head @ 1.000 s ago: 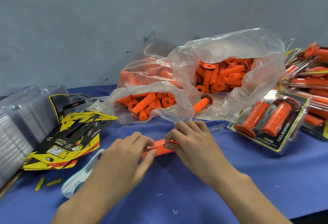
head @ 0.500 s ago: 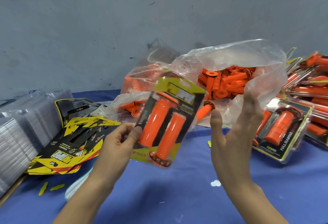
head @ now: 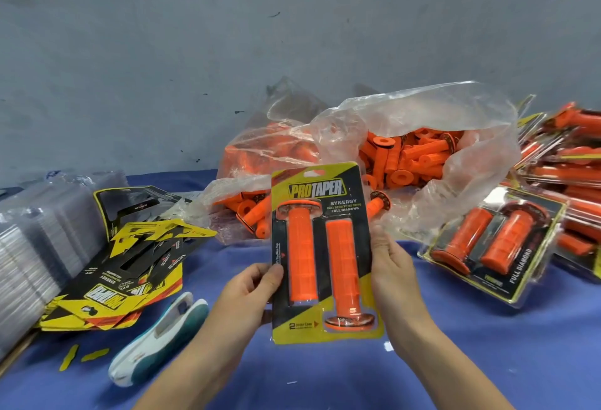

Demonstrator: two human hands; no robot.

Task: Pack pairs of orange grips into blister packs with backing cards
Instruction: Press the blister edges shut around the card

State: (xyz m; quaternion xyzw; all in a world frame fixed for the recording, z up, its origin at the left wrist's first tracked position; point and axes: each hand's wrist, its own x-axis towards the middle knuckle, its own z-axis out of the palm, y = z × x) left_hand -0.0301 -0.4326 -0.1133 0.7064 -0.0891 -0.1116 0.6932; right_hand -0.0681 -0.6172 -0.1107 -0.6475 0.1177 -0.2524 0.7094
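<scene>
I hold a packed blister pack [head: 322,256] upright above the table, its yellow and black card facing me with two orange grips inside. My left hand [head: 250,292] pinches its left edge with the thumb on the front. My right hand [head: 393,266] grips its right edge from behind. A clear plastic bag [head: 422,136] full of loose orange grips [head: 406,156] lies behind the pack. A fan of loose backing cards [head: 130,266] sits at the left, beside stacks of empty clear blisters [head: 35,247].
One finished pack [head: 491,243] lies flat at the right, in front of a heap of finished packs [head: 566,165]. A white and teal tool [head: 159,338] lies on the blue cloth [head: 487,361] near my left forearm. Yellow card scraps [head: 81,356] lie at the front left.
The pack has been lifted off the table and turned upright to face me. My right hand, open and apart half a second ago, now holds the pack's right edge.
</scene>
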